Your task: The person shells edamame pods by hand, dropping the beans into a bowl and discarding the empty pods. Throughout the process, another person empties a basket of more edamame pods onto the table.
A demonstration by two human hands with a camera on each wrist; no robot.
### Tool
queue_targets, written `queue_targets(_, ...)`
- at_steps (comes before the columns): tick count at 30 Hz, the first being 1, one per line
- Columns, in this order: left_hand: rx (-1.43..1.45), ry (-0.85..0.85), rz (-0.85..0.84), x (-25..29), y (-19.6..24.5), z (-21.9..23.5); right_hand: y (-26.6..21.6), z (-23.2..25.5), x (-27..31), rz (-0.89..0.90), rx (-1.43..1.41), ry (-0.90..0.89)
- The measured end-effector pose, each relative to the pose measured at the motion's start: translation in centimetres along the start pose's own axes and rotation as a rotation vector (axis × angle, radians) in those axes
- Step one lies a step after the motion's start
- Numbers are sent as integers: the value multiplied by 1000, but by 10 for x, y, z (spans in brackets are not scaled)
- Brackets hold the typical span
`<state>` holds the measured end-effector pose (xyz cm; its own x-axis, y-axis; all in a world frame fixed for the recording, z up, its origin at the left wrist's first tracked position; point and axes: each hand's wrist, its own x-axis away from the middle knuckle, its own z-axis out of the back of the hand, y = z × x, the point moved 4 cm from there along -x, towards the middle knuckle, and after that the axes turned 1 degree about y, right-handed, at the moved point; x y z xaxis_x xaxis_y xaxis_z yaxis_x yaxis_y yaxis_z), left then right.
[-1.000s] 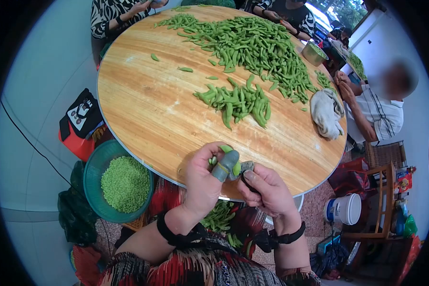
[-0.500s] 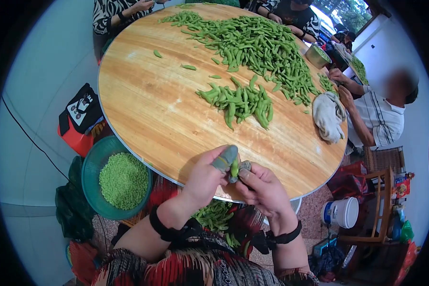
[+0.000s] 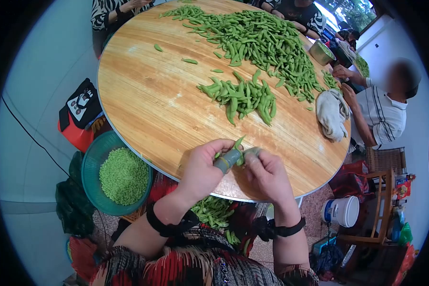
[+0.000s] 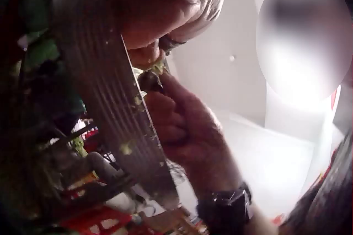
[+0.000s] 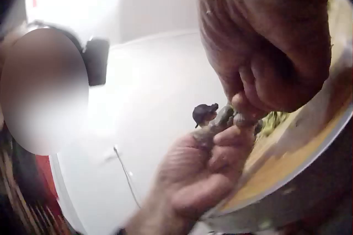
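Observation:
Above the near edge of the round wooden table [image 3: 143, 95], the left hand [image 3: 202, 167], its thumb in a grey-green cover, pinches a green pod [image 3: 240, 143]. Facing it, the right hand [image 3: 270, 178] has its covered fingertip and thumb on the pod's lower end. In the right wrist view the fingertips of the left hand [image 5: 204, 174] and the right hand [image 5: 265, 42] meet. The left wrist view has both hands meeting beside the table edge, the pod mostly hidden. A small pile of pods [image 3: 243, 97] lies beyond the hands.
A large pod heap [image 3: 267, 43] covers the table's far side. A teal basket of shelled beans [image 3: 93, 176] stands at the left. More pods [image 3: 212, 212] are below the edge. A grey cloth [image 3: 331, 114], a metal pot [image 3: 321, 52] and a seated person [image 3: 379, 112] are at the right.
The pod between the hands now points up past the left thumb, which has tipped lower. The right hand has turned more knuckles-up. The view has shifted slightly.

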<state>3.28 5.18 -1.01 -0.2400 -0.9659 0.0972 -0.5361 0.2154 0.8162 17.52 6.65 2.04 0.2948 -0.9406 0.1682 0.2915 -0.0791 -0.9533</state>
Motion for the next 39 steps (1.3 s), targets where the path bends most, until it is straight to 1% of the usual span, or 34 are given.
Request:
queue_targets(1, -339, 110, -203, 2, 7, -4, -2, -2, -1, -2, -2, -3)
queue_targets(2, -678, 216, -402, 7, 14, -10, -9, 0, -1, 88, 14, 96)
queue_targets(3, -678, 214, -396, 8, 14, -12, -15, 4, -1, 178, 32, 197)
queue_targets(4, -786, 198, -460, 9, 18, -17, -13, 5, -2, 145, 119, 166)
queue_targets(5, -893, 180, -523, 11, 21, -22, -12, 5, -2, 137, 119, 168)
queue_targets(7, -913, 153, -503, 12, 24, -25, -11, 6, -2, 187, 140, 176)
queue_targets(8, -935, 132, -490, 13, 25, -26, -13, 7, -1, 192, 197, 170)
queue_targets(9, -934, 131, -472, 14, 24, -25, -11, 5, 0, 175, 192, 167)
queue_targets(11, -999, 137, -539, 15, 23, -28, -15, 4, 4, 302, 376, 209)
queue_targets(12, -1004, 137, -574, 14, 20, -27, -19, 2, 5, 310, 381, 208)
queue_targets(16, -961, 127, -526, 12, 15, -25, -11, 0, 5, 266, 331, 250)
queue_targets(18, -613, 121, -400, 5, 4, -18, 3, 2, 1, 188, 46, 272)
queue_targets(19, -613, 120, -401, 6, 7, -17, 2, 4, 2, 190, 46, 273)
queue_targets(21, 337, -64, 37, 4, -3, -15, 11, 3, 4, -53, -509, 85)
queue_targets(22, 336, -65, 35, 4, -2, -15, 13, 3, 4, -59, -558, 47)
queue_targets(23, 391, -36, 66, 4, -4, -15, 16, -3, 4, -56, -558, 47)
queue_targets(25, 445, -10, 93, 5, -8, -18, 8, -6, 7, 286, -25, 387)
queue_targets(26, 257, 60, -1, 6, -9, -18, 8, -7, 8, 284, 99, 383)
queue_targets(27, 69, 128, -94, 6, -8, -18, 6, -7, 10, 285, 99, 384)
queue_targets(28, -52, 188, -187, 5, -5, -19, 4, -7, 10, 233, 101, 331)
queue_targets(29, -51, 188, -189, 6, -1, -17, 1, -6, 11, 183, 104, 277)
queue_targets(30, -275, 160, -171, 7, 4, -14, -1, -4, 8, 79, -66, 197)
queue_targets(31, -498, 129, -152, 7, 7, -13, -1, -1, 5, 85, -232, 180)
queue_targets(32, -499, 124, -162, 7, 9, -12, 1, -1, 3, 84, -267, 127)
queue_targets(33, -635, 97, -286, 9, 13, -16, 1, -1, 0, 86, -301, 75)
queue_targets(34, -770, 72, -411, 12, 17, -19, 0, 0, 0, 99, -298, 79)
queue_targets(35, -771, 68, -422, 12, 21, -20, 0, 0, 1, 81, -331, 58)
queue_targets(37, -871, 47, -527, 15, 32, -24, -1, 0, 4, 72, -358, 37)
queue_targets(38, -860, 51, -642, 15, 32, -24, -1, -1, 5, 53, -368, 23)
queue_targets(39, -859, 51, -648, 16, 34, -20, -1, -2, 7, 32, -378, 8)
